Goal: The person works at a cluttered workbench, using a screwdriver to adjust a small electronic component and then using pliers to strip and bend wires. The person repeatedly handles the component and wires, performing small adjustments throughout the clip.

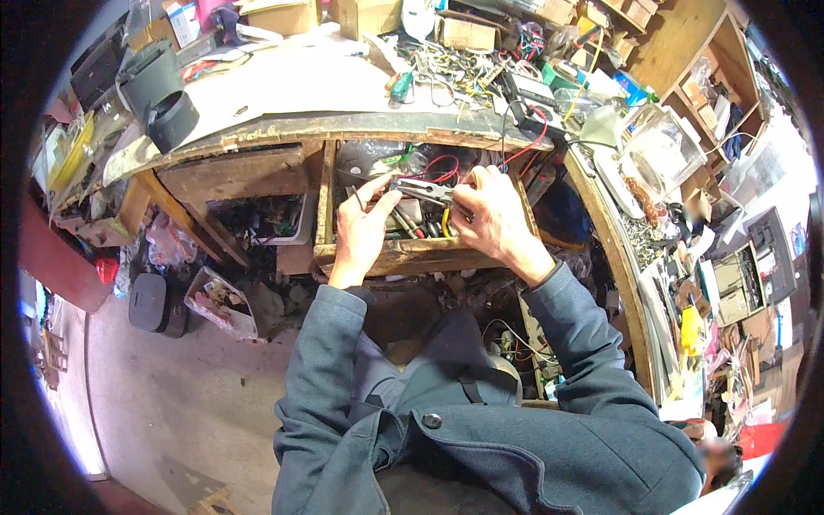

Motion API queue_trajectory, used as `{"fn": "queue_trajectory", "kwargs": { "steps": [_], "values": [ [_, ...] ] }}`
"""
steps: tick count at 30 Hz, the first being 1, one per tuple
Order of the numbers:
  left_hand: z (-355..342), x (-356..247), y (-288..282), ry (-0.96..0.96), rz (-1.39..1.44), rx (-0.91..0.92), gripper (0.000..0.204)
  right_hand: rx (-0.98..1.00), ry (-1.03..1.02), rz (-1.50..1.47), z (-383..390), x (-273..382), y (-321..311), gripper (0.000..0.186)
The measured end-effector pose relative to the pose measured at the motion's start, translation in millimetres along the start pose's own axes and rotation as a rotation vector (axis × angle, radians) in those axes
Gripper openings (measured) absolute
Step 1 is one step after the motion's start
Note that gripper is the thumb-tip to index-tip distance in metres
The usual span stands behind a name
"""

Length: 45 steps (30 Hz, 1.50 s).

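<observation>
In my right hand (495, 210) is a pair of pliers (422, 190), its handles in my curled fingers and its metal jaws pointing left. My left hand (364, 225) meets the jaw tips with thumb and fingertips drawn close together; whatever it pinches is too small to make out. Both hands are above an open wooden drawer (403, 257). Inside it lie hand tools, clear plastic bags and a loop of red wire (443, 163). One tool with a red part (418, 232) rests below the pliers.
Behind the drawer runs a worktop (292, 94) with a heap of metal parts (446, 77) and cardboard boxes (468, 34). A cluttered side bench curves along the right. On the floor at left stand a black bin (148, 302) and an open box of scraps (221, 302).
</observation>
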State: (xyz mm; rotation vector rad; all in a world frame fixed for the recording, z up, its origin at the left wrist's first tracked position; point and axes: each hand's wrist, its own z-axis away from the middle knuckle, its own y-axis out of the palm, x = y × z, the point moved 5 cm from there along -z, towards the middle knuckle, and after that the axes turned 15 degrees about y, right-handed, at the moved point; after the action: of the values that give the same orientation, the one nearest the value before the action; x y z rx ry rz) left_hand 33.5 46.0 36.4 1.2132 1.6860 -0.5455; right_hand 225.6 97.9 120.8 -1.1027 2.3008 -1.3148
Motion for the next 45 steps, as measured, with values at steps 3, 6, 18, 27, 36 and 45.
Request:
{"fn": "queue_trajectory", "kwargs": {
  "steps": [3, 6, 18, 27, 36, 45],
  "values": [
    [2, -5, -1, -0.081, -0.04, 0.006, 0.038, -0.022, -0.014, 0.015, 1, 1, 3, 0.013],
    [2, -2, -3, -0.011, -0.044, 0.0, 0.039, -0.01, -0.031, 0.037, 2, 6, 2, 0.013],
    [4, 4, -4, -0.053, 0.104, -0.031, 0.037, 0.007, -0.051, 0.107, 6, 10, 8, 0.011],
    [2, 3, 2, -0.029, 0.106, -0.013, 0.033, -0.018, -0.028, 0.07, 6, 4, 1, 0.009],
    [2, 1, 0, -0.042, 0.14, 0.024, 0.033, 0.012, 0.067, 0.032, 15, 7, 9, 0.013],
    [3, 1, -3, -0.044, 0.228, 0.037, 0.028, -0.036, 0.083, 0.076, 20, 29, -6, 0.009]
  ]
}}
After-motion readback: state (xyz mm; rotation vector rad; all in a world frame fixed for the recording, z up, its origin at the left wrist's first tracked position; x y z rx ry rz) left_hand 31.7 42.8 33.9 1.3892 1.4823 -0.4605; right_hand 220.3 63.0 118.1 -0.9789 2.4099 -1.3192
